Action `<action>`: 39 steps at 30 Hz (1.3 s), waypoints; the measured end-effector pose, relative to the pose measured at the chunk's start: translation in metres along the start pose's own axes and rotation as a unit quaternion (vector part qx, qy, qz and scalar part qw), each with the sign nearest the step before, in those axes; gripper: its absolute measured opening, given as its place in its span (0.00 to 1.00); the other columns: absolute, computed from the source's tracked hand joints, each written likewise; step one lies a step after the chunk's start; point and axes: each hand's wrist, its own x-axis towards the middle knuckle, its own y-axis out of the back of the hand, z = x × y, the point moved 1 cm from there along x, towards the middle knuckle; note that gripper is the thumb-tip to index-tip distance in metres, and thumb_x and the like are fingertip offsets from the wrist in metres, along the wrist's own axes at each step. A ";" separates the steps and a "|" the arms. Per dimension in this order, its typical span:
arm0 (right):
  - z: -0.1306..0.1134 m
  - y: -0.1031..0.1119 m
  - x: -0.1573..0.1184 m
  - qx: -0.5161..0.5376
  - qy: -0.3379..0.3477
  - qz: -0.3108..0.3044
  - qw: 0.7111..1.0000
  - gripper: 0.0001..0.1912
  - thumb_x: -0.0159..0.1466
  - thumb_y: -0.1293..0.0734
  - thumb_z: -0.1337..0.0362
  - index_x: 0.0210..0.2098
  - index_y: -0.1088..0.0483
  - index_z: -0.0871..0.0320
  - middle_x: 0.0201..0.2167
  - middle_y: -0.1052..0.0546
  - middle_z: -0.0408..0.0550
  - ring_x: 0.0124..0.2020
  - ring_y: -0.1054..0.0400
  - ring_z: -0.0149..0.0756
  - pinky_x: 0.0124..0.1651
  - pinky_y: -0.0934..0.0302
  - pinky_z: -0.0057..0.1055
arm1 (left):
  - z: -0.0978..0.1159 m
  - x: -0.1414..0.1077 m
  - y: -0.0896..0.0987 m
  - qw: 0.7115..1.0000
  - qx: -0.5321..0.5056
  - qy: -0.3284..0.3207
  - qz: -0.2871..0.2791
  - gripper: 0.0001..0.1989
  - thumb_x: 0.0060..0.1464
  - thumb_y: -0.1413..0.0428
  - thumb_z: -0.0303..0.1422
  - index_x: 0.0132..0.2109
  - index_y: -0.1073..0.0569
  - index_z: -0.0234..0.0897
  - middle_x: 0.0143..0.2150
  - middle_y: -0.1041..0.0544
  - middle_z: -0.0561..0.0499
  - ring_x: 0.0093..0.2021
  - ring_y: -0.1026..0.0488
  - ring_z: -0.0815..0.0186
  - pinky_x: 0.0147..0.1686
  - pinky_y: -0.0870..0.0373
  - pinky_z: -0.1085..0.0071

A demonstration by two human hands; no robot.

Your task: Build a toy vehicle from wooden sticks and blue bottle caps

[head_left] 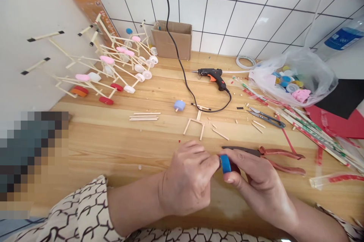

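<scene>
My right hand (260, 185) pinches a blue bottle cap (226, 163) by its rim between thumb and fingers, tilted on edge. My left hand (190, 181) is closed in a fist, its thumb and forefinger pressed close to the cap's left face; what it grips is mostly hidden. Just behind my right hand lie red-handled pliers (280, 153). Farther back is a small frame of glued wooden sticks (195, 120) beside a lilac cap (179, 105) with a short stick in it. Several loose sticks (145, 117) lie to the left.
A black glue gun (212, 77) rests at the back, its cord crossing the table. Stick models with cap wheels (110, 67) crowd the back left beside a cardboard box (173, 41). At right are snips (267, 117), wrapped chopsticks (313, 132) and a plastic bag of caps (318, 75).
</scene>
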 end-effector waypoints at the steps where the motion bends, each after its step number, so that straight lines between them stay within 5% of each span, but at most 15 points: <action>1: 0.001 0.001 0.000 -0.013 0.024 0.002 1.000 0.12 0.64 0.39 0.56 0.32 0.34 0.59 0.27 0.29 0.46 0.27 0.35 0.32 0.29 0.40 0.27 | 0.000 0.000 0.000 1.000 -0.016 0.007 -0.005 0.07 0.43 0.54 0.22 0.27 0.33 0.35 0.19 0.35 0.52 0.21 0.42 0.69 0.25 0.45 0.71; 6: 0.006 0.005 0.002 -0.033 0.114 -0.020 0.993 0.08 0.65 0.39 0.61 0.39 0.34 0.59 0.26 0.29 0.46 0.28 0.36 0.33 0.30 0.39 0.28 | -0.003 0.003 0.000 0.995 -0.084 0.038 -0.039 0.08 0.45 0.54 0.21 0.22 0.37 0.35 0.17 0.38 0.54 0.20 0.43 0.71 0.23 0.45 0.73; 14: -0.001 -0.002 -0.002 0.057 -0.042 -0.016 0.997 0.14 0.64 0.39 0.54 0.27 0.37 0.57 0.25 0.32 0.43 0.25 0.40 0.30 0.28 0.43 0.26 | 0.002 0.000 0.001 1.000 0.009 -0.018 0.011 0.09 0.42 0.53 0.23 0.30 0.30 0.32 0.18 0.35 0.52 0.22 0.43 0.68 0.25 0.45 0.69; 21: 0.001 0.001 -0.001 -0.018 0.089 -0.012 0.996 0.07 0.64 0.37 0.62 0.38 0.35 0.59 0.27 0.32 0.45 0.27 0.40 0.32 0.30 0.42 0.27 | -0.002 0.000 0.000 0.999 -0.034 0.002 -0.017 0.06 0.39 0.53 0.21 0.25 0.33 0.34 0.18 0.36 0.53 0.20 0.44 0.70 0.24 0.45 0.71; 30: -0.004 -0.005 -0.003 0.081 -0.060 -0.025 0.995 0.13 0.64 0.39 0.56 0.28 0.37 0.58 0.22 0.41 0.39 0.23 0.47 0.28 0.26 0.48 0.25 | 0.002 -0.002 -0.004 0.995 0.034 -0.068 0.068 0.07 0.43 0.54 0.23 0.28 0.32 0.32 0.18 0.37 0.52 0.22 0.46 0.67 0.24 0.46 0.68; 36: -0.004 -0.001 -0.001 0.006 0.054 0.000 0.999 0.08 0.64 0.38 0.60 0.32 0.37 0.58 0.26 0.34 0.45 0.27 0.41 0.32 0.29 0.44 0.27 | 0.001 -0.001 -0.003 0.997 0.004 -0.059 0.049 0.07 0.42 0.53 0.22 0.28 0.31 0.32 0.18 0.37 0.53 0.22 0.46 0.68 0.24 0.45 0.69; 39: -0.003 0.000 -0.002 0.040 0.016 -0.019 0.999 0.11 0.64 0.39 0.57 0.30 0.37 0.58 0.24 0.36 0.42 0.26 0.42 0.30 0.28 0.45 0.27 | 0.001 0.000 -0.002 0.997 0.003 -0.059 0.047 0.07 0.42 0.54 0.22 0.27 0.31 0.32 0.17 0.37 0.52 0.22 0.46 0.68 0.23 0.44 0.68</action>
